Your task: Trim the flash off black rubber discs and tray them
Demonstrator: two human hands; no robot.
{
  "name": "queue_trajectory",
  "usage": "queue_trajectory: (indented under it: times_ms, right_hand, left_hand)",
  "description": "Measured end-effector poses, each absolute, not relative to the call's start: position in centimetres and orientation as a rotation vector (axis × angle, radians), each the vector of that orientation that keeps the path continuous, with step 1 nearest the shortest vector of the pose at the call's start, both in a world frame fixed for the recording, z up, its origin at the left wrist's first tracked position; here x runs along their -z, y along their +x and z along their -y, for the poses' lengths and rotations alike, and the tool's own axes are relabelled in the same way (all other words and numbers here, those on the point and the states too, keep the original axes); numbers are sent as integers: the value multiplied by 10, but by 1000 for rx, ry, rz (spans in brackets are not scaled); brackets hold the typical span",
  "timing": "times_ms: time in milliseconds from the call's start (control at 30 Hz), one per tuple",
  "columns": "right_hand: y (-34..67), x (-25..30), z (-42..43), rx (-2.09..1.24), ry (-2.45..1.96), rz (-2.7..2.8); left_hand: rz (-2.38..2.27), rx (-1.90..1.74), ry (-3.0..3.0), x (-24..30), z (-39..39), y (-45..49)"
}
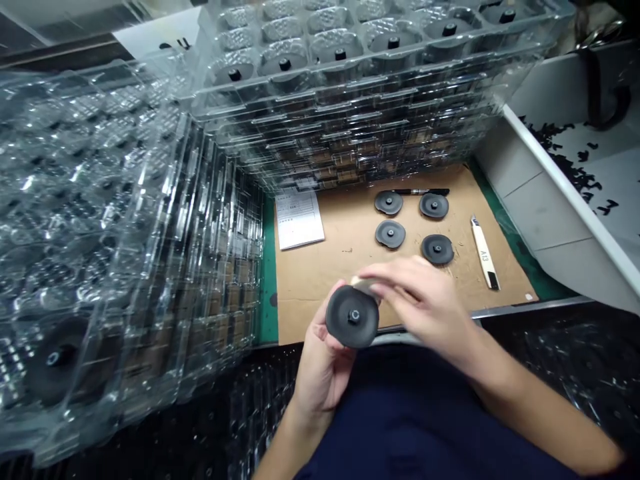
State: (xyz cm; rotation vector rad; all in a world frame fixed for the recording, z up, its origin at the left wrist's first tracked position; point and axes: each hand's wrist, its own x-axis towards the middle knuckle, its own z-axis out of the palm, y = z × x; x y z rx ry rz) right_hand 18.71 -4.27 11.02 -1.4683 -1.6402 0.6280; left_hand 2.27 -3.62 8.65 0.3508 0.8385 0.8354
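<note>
My left hand (327, 363) is closed around a black round disc (341, 319) with a small raised stud at its centre, its face turned up. At the disc's upper right edge, the fingers of my right hand (425, 300) are pinched together on a small pale thing (365, 285); blur and the fingers keep me from telling what it is. Several similar discs lie on the cardboard beyond my hands, among them a near right disc (437, 249) and a near left disc (390, 234). A white-handled knife (484, 253) lies to their right.
Clear plastic trays with discs in their pockets are stacked at the back (350, 113) and at the left (200, 220). A printed paper pad (299, 220) and a black pen (423, 191) lie on the cardboard (330, 267). At the right, a white bin (570, 200) contains black scraps.
</note>
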Motion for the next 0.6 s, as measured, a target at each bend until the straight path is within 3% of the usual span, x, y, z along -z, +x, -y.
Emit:
queue_trajectory:
  times_ms: [233,400,600]
  right_hand:
    - [208,-26,71,-871,-1749,1467]
    - [195,-80,62,-726,-1752,1370]
    - [164,-135,58,-494,-1215,1849]
  left_hand:
    - [-690,-810,324,-83,37,14]
    - [-701,-790,318,-87,36,19]
    - [-793,-784,307,-93,35,24]
